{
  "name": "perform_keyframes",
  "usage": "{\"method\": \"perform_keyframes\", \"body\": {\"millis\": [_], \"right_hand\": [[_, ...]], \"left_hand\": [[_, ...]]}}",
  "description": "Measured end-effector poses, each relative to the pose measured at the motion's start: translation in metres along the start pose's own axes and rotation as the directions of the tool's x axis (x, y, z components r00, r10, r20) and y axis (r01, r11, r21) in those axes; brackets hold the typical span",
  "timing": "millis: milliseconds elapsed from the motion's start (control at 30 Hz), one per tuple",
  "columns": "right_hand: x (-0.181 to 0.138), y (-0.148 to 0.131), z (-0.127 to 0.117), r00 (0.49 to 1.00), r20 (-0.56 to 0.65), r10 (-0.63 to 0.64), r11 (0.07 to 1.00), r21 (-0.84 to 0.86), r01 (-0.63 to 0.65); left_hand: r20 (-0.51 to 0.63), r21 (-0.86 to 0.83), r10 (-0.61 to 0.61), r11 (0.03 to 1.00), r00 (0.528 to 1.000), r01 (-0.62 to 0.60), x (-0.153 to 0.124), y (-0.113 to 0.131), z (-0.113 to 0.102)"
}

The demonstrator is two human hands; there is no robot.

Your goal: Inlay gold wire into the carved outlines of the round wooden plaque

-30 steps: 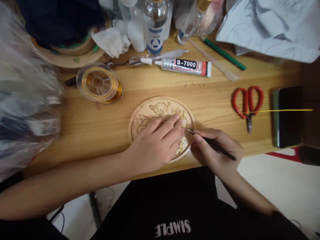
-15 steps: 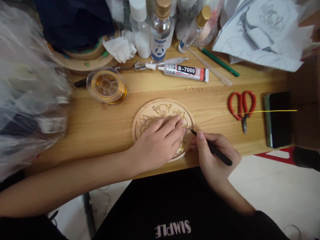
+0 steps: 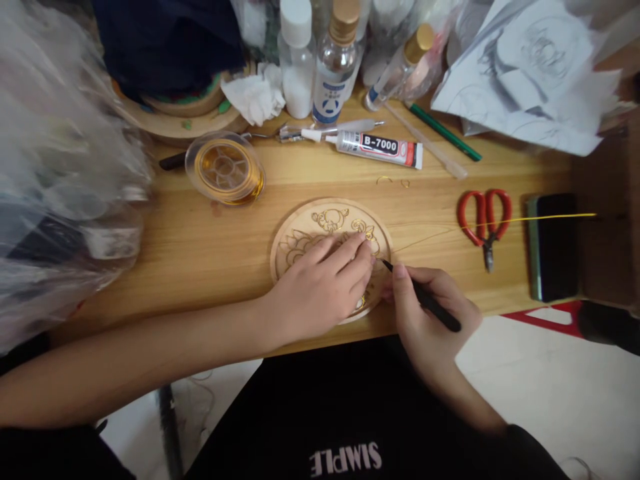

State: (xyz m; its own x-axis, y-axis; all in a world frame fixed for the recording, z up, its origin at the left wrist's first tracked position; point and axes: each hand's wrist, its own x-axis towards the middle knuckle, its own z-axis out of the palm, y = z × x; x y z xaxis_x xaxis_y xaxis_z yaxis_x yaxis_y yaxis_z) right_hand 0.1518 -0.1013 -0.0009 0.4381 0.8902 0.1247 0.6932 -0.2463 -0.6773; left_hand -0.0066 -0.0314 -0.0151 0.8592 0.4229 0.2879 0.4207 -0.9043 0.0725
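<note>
A round wooden plaque (image 3: 279,250) lies near the table's front edge, with a raised pattern of gold wire (image 3: 331,219) on its face. My left hand (image 3: 320,287) rests over it, fingers stretched out across the pattern and hiding its middle. Close to those fingertips, my right hand (image 3: 433,307) grips black tweezers (image 3: 435,310), their tip at the plaque's right side. A loose gold wire (image 3: 555,217) runs from that side rightward over the red-handled pliers (image 3: 485,220) and the phone. What the tweezers' tip touches is too small to make out.
A spool of gold wire (image 3: 226,168) stands at left. Behind are a B-7000 glue tube (image 3: 380,148), several bottles (image 3: 330,83), a green pencil (image 3: 445,131) and sketch papers (image 3: 520,80). A phone (image 3: 554,247) lies at right; plastic bags (image 3: 65,167) crowd the left.
The view has shifted a little, so the table's objects appear slightly moved. Both hands keep nearly the same pose at the plaque.
</note>
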Motion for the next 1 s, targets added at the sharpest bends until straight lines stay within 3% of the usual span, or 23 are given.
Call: {"method": "perform_keyframes", "body": {"millis": [400, 733, 1000], "right_hand": [[-0.002, -0.006, -0.002, 0.99, 0.024, -0.14, 0.988, -0.055, 0.142], [0.001, 0.002, -0.005, 0.948, 0.066, -0.312, 0.941, -0.12, 0.318], [0.004, 0.01, -0.008, 0.913, 0.102, -0.396, 0.914, -0.053, 0.402]], "left_hand": [[-0.016, 0.011, 0.009, 1.0, 1.0, -0.009, 0.0, 0.0, -0.001], [-0.01, -0.001, 0.01, 1.0, 1.0, -0.01, 0.0, 0.0, 0.0], [-0.003, -0.015, 0.011, 1.0, 1.0, -0.011, 0.0, -0.001, -0.001]]}}
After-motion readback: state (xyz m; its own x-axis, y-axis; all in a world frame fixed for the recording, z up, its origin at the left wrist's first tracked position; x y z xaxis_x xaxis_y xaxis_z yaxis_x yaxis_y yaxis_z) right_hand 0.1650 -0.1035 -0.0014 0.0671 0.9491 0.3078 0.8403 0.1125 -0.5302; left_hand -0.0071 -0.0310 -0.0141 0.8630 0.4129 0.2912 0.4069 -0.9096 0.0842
